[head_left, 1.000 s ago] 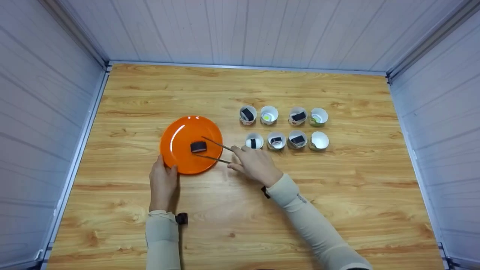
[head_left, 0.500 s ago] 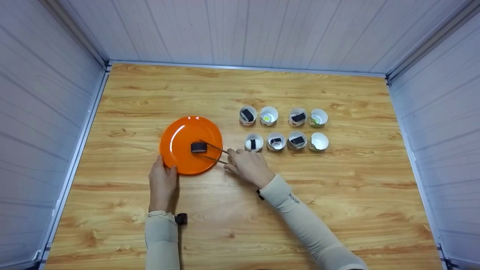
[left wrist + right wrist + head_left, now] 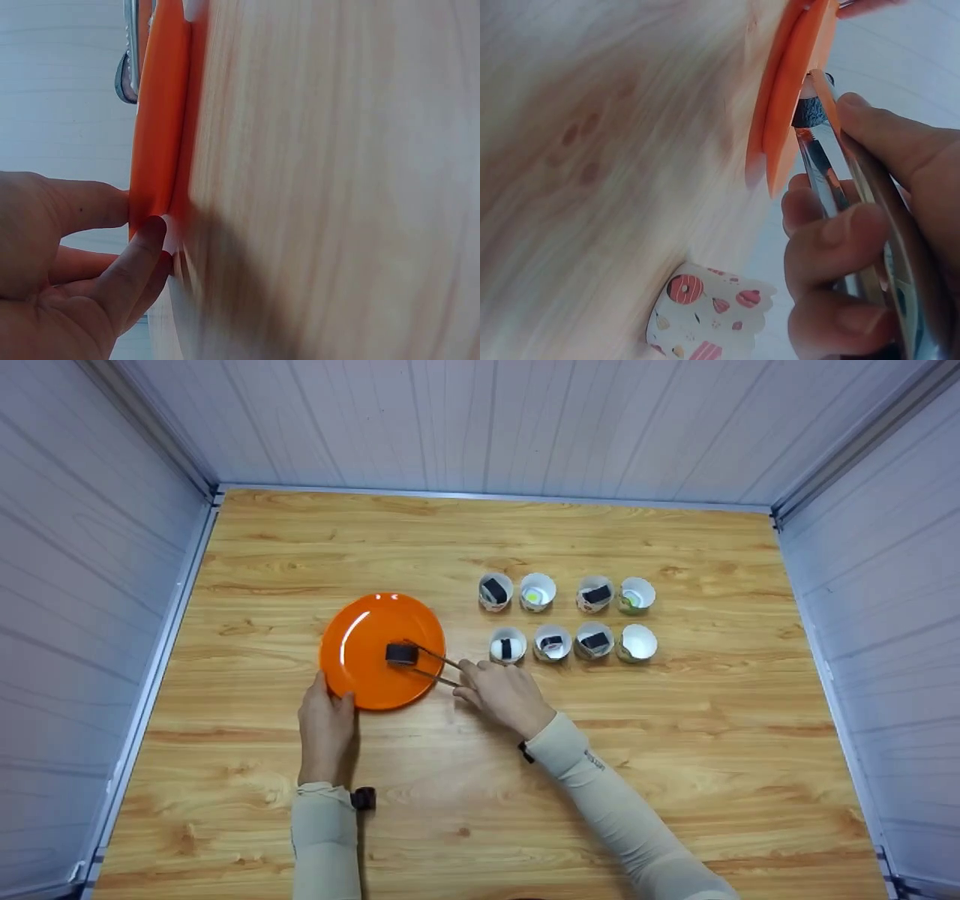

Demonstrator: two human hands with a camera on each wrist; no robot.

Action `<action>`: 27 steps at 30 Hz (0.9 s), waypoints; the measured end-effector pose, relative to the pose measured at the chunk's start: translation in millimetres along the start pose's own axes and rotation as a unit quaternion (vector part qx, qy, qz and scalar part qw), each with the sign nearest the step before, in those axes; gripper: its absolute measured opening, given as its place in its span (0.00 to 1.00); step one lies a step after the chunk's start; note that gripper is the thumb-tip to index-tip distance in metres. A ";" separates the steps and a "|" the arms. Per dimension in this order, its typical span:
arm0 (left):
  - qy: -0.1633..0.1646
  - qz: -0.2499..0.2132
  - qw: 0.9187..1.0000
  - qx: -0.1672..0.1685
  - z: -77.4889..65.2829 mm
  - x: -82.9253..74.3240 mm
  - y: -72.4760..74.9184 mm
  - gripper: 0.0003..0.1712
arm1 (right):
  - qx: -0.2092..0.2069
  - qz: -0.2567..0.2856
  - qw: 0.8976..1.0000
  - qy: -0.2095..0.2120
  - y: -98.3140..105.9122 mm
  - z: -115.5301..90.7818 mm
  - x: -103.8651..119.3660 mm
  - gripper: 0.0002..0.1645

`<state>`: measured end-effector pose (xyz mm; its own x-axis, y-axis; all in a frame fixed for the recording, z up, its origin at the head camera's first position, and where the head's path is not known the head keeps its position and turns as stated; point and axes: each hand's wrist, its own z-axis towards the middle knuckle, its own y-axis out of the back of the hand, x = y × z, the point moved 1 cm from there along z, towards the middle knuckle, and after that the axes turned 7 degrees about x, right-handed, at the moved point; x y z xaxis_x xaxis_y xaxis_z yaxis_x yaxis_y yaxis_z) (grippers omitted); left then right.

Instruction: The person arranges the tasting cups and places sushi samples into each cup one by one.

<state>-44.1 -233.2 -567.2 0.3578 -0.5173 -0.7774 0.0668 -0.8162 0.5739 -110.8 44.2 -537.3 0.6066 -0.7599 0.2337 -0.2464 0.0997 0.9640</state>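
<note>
An orange plate (image 3: 360, 682) lies on the wooden table, and my left hand (image 3: 327, 735) pinches its lower-left rim. In the left wrist view the thumb and fingers of that hand hold the plate's edge (image 3: 160, 112). My right hand (image 3: 506, 694) grips a pair of metal tongs (image 3: 442, 659), its thumb and fingers on the two arms. The tong tips reach over the plate to a dark seaweed-wrapped sushi piece (image 3: 401, 653), one arm on each side of it. In the right wrist view the sushi (image 3: 808, 112) sits between the tips.
Several paper cups stand in two rows right of the plate. Some hold dark-wrapped pieces, such as one cup (image 3: 495, 606); a white piece with a dark band (image 3: 506, 648) sits in another. A patterned cup (image 3: 709, 311) is near the right hand. Panel walls (image 3: 480, 427) enclose the table.
My right hand moved left, then slightly back right, as the tong arms closed around the sushi. The sushi has shifted slightly right on the plate. My left hand stays on the rim.
</note>
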 end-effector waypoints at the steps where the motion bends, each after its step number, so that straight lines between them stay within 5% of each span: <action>1: 0.002 0.001 1.000 0.001 -0.1 0.1 0.1 0.28 | -0.003 0.003 1.000 0.001 0.5 -0.7 -0.9 0.25; 14: -0.001 -0.001 1.000 -0.009 1.9 -1.0 -1.6 0.21 | -0.003 0.050 0.998 -0.037 18.2 -17.4 -21.6 0.27; 27: -0.012 0.002 1.000 -0.012 -0.4 -0.8 -0.5 0.25 | -0.102 0.038 0.993 -0.045 48.2 -68.7 -55.4 0.30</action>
<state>-44.1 -232.3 -566.7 0.3353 -0.5263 -0.7814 0.0875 -0.8085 0.5820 -104.4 135.2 -495.2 0.5197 -0.7985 0.3038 -0.1261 0.2800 0.9517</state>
